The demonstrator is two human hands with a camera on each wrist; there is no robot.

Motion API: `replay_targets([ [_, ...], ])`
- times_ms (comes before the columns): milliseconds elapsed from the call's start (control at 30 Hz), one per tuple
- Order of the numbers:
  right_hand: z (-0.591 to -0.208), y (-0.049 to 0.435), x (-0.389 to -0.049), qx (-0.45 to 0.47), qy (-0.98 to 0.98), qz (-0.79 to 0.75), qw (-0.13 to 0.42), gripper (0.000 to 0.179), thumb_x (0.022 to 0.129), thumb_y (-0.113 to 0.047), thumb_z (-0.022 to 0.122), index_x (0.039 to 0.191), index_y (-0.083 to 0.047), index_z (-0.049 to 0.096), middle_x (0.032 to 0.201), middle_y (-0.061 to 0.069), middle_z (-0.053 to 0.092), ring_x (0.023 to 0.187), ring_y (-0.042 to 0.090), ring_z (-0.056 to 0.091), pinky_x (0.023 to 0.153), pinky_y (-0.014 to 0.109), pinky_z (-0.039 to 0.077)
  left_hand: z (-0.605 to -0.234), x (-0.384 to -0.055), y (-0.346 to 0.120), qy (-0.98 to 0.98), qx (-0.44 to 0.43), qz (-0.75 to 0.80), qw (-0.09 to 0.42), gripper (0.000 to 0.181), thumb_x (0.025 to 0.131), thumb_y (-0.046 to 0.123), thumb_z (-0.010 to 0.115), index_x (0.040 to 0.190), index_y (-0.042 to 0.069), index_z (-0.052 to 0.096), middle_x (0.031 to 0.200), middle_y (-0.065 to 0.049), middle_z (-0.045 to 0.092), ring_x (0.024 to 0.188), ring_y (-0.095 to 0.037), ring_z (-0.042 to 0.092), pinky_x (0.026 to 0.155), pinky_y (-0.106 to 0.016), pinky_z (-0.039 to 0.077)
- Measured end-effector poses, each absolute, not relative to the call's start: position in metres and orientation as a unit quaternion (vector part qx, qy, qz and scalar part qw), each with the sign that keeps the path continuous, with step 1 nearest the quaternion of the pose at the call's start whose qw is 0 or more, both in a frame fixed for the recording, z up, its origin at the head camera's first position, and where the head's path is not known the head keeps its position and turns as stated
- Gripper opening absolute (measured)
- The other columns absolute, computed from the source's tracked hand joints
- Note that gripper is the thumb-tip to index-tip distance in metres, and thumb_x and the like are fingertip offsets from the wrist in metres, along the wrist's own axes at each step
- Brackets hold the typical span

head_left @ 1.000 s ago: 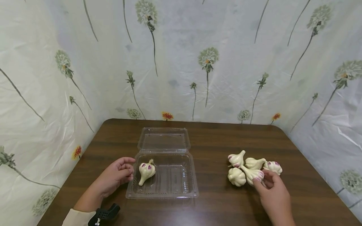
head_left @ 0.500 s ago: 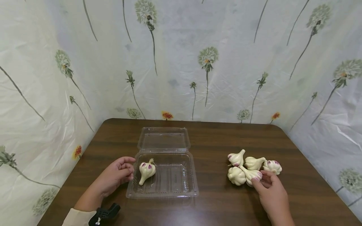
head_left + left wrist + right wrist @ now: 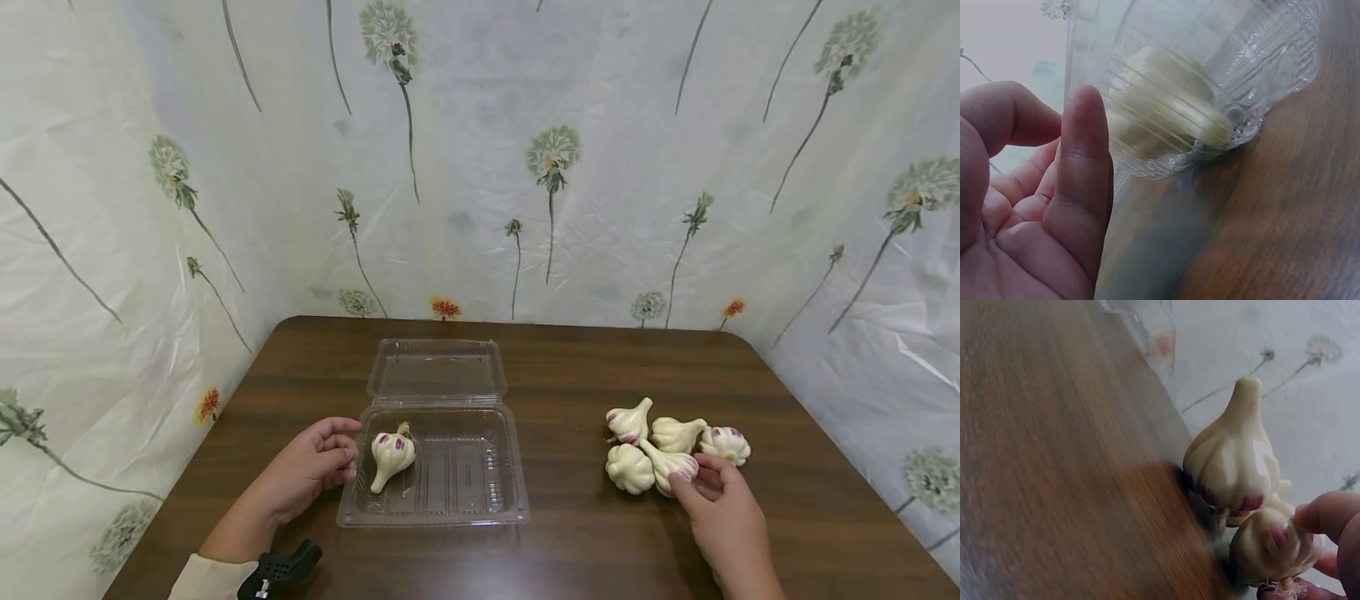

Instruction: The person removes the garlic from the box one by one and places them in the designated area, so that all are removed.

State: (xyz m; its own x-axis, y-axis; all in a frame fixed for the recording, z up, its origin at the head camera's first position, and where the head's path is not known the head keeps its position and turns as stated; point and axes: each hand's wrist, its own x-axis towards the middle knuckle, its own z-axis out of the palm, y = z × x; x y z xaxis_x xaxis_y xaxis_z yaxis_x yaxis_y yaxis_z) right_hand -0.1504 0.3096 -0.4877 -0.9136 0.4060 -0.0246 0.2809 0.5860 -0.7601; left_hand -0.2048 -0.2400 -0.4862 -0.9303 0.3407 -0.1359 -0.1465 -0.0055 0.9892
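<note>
In the head view, my left hand [image 3: 311,467] is at the left edge of a clear plastic clamshell container [image 3: 468,510]. Its thumb and a bent finger pinch the rim, as the left wrist view shows. Inside the base lies one garlic bulb [image 3: 392,454] with purple marks, blurred through the wall in the left wrist view. On the right, my right hand [image 3: 726,512] pinches another garlic bulb [image 3: 667,467] between thumb and fingers. That bulb [image 3: 1272,544] sits low in the right wrist view, roots toward the camera; some of the fingers are cut off by the frame.
Around the pinched bulb lie more garlic bulbs: a rounder one [image 3: 630,469], a purple-marked one [image 3: 628,421], one at the back [image 3: 677,434] and one at right [image 3: 725,445]. The container's lid [image 3: 437,371] lies open behind its base. A patterned sheet [image 3: 465,242] hangs beyond the brown table [image 3: 570,542].
My right hand has shifted very slightly to the left at the same bulb. My left hand and the container stay put.
</note>
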Motion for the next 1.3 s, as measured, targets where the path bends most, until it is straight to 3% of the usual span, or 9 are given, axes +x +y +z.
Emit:
replay_targets([
  [133, -0.4874, 0.3088, -0.1503, -0.184, -0.890, 0.407, 0.087, 0.067, 0.100, -0.048, 0.067, 0.150, -0.006, 0.049, 0.142, 0.026, 0.060, 0.115, 0.021, 0.066, 0.069, 0.018, 0.050, -0.4856, -0.2048, -0.2395, 0.685, 0.068, 0.704, 0.173, 0.046, 0.104, 0.003, 0.058, 0.145, -0.006, 0.038, 0.099, -0.001, 0.061, 0.085, -0.013, 0.066, 0.080, -0.026, 0.061],
  [233, -0.4875, 0.3085, -0.1502, -0.181, -0.892, 0.403, 0.094, 0.065, 0.100, -0.046, 0.068, 0.149, -0.007, 0.050, 0.140, 0.026, 0.062, 0.103, 0.003, 0.063, 0.069, 0.016, 0.050, -0.4846, -0.2046, -0.2390, 0.687, 0.065, 0.703, 0.173, 0.047, 0.105, 0.003, 0.057, 0.146, -0.006, 0.038, 0.099, -0.001, 0.061, 0.085, -0.013, 0.066, 0.080, -0.026, 0.061],
  [367, -0.4872, 0.3087, -0.1497, -0.180, -0.895, 0.398, 0.090, 0.066, 0.100, -0.047, 0.067, 0.150, -0.008, 0.050, 0.141, 0.024, 0.062, 0.098, -0.006, 0.055, 0.070, 0.015, 0.049, -0.4834, -0.2040, -0.2386, 0.687, 0.064, 0.702, 0.174, 0.047, 0.105, 0.003, 0.057, 0.146, -0.006, 0.037, 0.099, -0.001, 0.061, 0.085, -0.013, 0.066, 0.081, -0.026, 0.061],
  [467, -0.4869, 0.3090, -0.1504, -0.176, -0.895, 0.400, 0.084, 0.068, 0.100, -0.048, 0.065, 0.151, -0.007, 0.048, 0.144, 0.025, 0.060, 0.109, 0.012, 0.066, 0.070, 0.016, 0.049, -0.4829, -0.2039, -0.2386, 0.685, 0.065, 0.704, 0.175, 0.047, 0.105, 0.003, 0.056, 0.146, -0.007, 0.037, 0.099, -0.001, 0.061, 0.085, -0.013, 0.066, 0.081, -0.026, 0.061],
  [533, -0.4868, 0.3091, -0.1510, -0.174, -0.895, 0.402, 0.080, 0.070, 0.101, -0.049, 0.064, 0.152, -0.006, 0.047, 0.145, 0.026, 0.058, 0.120, 0.028, 0.065, 0.070, 0.017, 0.049, -0.4829, -0.2040, -0.2386, 0.684, 0.067, 0.705, 0.176, 0.046, 0.105, 0.003, 0.056, 0.146, -0.007, 0.037, 0.099, -0.001, 0.061, 0.084, -0.013, 0.066, 0.081, -0.026, 0.061],
  [600, -0.4870, 0.3088, -0.1513, -0.173, -0.893, 0.407, 0.077, 0.071, 0.101, -0.050, 0.065, 0.153, -0.006, 0.046, 0.146, 0.026, 0.057, 0.127, 0.037, 0.061, 0.070, 0.016, 0.049, -0.4830, -0.2042, -0.2386, 0.683, 0.068, 0.705, 0.177, 0.046, 0.105, 0.002, 0.056, 0.146, -0.007, 0.036, 0.099, -0.001, 0.061, 0.084, -0.013, 0.066, 0.081, -0.026, 0.061],
  [833, -0.4877, 0.3090, -0.1514, -0.168, -0.889, 0.419, 0.075, 0.074, 0.100, -0.048, 0.068, 0.155, -0.005, 0.043, 0.148, 0.026, 0.054, 0.128, 0.038, 0.061, 0.071, 0.010, 0.048, -0.4835, -0.2042, -0.2383, 0.685, 0.072, 0.703, 0.176, 0.046, 0.106, 0.002, 0.055, 0.147, -0.007, 0.036, 0.099, -0.001, 0.061, 0.084, -0.013, 0.067, 0.080, -0.026, 0.061],
  [1200, -0.4850, 0.3078, -0.1500, -0.181, -0.884, 0.425, 0.075, 0.076, 0.099, -0.050, 0.068, 0.155, -0.005, 0.042, 0.149, 0.026, 0.053, 0.131, 0.040, 0.060, 0.070, 0.014, 0.050, -0.4836, -0.2039, -0.2385, 0.684, 0.074, 0.704, 0.176, 0.047, 0.106, 0.003, 0.056, 0.147, -0.008, 0.035, 0.099, -0.001, 0.061, 0.084, -0.013, 0.067, 0.080, -0.026, 0.061],
  [1300, -0.4837, 0.3075, -0.1492, -0.187, -0.882, 0.425, 0.078, 0.076, 0.099, -0.050, 0.068, 0.155, -0.007, 0.043, 0.148, 0.024, 0.054, 0.119, 0.024, 0.067, 0.069, 0.016, 0.051, -0.4840, -0.2039, -0.2385, 0.685, 0.074, 0.704, 0.176, 0.047, 0.106, 0.003, 0.056, 0.147, -0.008, 0.035, 0.099, -0.001, 0.061, 0.084, -0.013, 0.067, 0.080, -0.026, 0.061],
])
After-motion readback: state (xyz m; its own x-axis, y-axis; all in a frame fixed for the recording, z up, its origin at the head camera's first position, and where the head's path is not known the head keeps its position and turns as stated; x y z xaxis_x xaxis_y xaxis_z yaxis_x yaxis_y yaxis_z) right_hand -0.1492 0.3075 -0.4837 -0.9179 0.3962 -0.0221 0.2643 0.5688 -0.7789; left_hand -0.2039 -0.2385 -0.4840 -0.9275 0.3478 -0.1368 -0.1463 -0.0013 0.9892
